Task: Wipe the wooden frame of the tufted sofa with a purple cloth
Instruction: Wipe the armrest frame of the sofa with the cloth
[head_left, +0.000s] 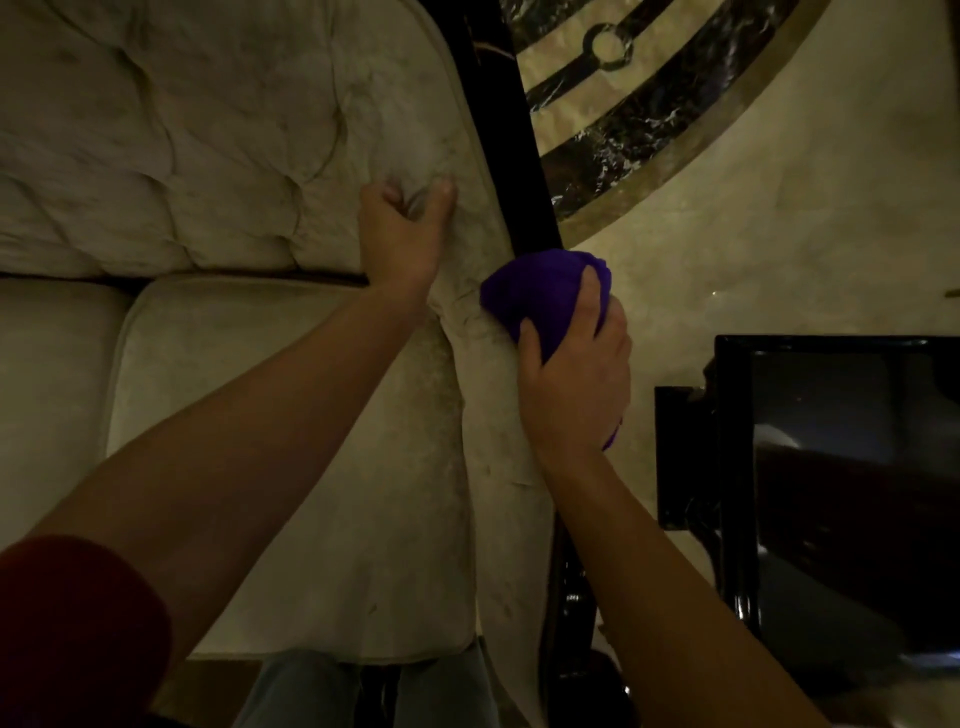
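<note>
The cream tufted sofa (208, 130) fills the left of the view, with its seat cushion (311, 467) below the backrest. Its dark glossy wooden frame (514, 156) runs down the sofa's right side. My right hand (576, 384) is shut on a bunched purple cloth (540, 291) and presses it onto the frame where the arm meets the backrest. My left hand (400, 228) rests on the backrest's right end, fingers curled into the fabric, a little left of the cloth.
A glossy black side table (831, 467) stands right of the sofa arm, close to my right forearm. Beyond the frame lies polished marble floor (805, 234) with a dark and gold inlaid band (649, 114). My legs show at the bottom.
</note>
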